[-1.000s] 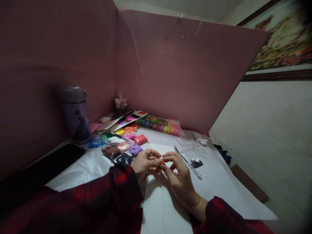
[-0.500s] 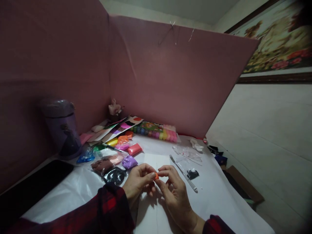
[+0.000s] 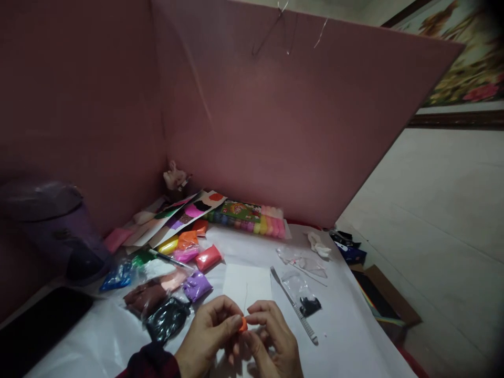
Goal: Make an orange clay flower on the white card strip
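A small lump of orange modelling clay (image 3: 243, 326) sits between the fingertips of both hands, low in the middle of the head view. My left hand (image 3: 210, 333) pinches it between thumb and index finger. From the other side, the curved index finger and thumb of my right hand (image 3: 275, 338) close on it. Under the hands lies a white paper sheet (image 3: 254, 281) with a thin line down it. Right of it are a slim fork-ended tool (image 3: 293, 304) and a small bag of black clay (image 3: 310, 305). My fingers partly cover the clay.
Bagged clay in several colours lies left of the hands, including a purple pack (image 3: 197, 286) and a red one (image 3: 209, 258). A tray of coloured clay (image 3: 260, 226) stands behind. At left are a purple container (image 3: 59, 231) and a dark flat object (image 3: 43, 331). Pink panels (image 3: 255, 131) enclose the back.
The view has tilted and come closer, so the hands and table items appear lower. Both hands keep the orange clay between their fingertips, with slight finger movement.
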Motion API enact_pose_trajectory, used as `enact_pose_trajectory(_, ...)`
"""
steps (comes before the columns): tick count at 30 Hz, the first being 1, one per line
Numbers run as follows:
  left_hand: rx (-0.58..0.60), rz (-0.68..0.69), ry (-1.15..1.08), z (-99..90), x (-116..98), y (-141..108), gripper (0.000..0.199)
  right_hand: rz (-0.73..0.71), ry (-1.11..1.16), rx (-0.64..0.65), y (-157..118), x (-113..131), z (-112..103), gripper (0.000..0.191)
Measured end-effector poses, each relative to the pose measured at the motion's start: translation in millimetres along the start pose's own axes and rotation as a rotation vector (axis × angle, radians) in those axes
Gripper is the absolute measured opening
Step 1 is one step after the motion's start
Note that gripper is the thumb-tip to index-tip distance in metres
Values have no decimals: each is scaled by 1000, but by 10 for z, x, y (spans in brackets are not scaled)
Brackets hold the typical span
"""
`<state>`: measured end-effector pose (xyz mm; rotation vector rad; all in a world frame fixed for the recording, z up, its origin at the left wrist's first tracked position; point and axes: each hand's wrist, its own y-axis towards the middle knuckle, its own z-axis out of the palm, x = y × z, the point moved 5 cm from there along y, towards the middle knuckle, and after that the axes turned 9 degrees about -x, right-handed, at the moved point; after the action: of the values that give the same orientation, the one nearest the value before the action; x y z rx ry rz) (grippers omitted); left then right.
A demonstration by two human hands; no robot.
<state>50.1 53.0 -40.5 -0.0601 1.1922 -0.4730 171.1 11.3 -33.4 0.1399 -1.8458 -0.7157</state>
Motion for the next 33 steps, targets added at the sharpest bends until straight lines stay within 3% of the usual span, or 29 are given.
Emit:
enact_pose_trajectory(5,22,9,9,-10,63,1,41,27,-15,32,-27,-86,2,16)
enact_pose_trajectory(10,12,37,30,-2,18,-46,38,-5,21,63,-15,87,-57,15)
enact_pose_trajectory(14,-54,81,20,-31,-38,-49,40,-30,-20,-3,-13,187,-111,11)
enact_pose_trajectory(24,1,102,22,-35,-8,-32,38,-138,-35,38,-15,210,-114,15)
enact_pose_trajectory(33,-19,87,28,-45,-36,-20,37,-111,-49,28,-3,202,-134,15)
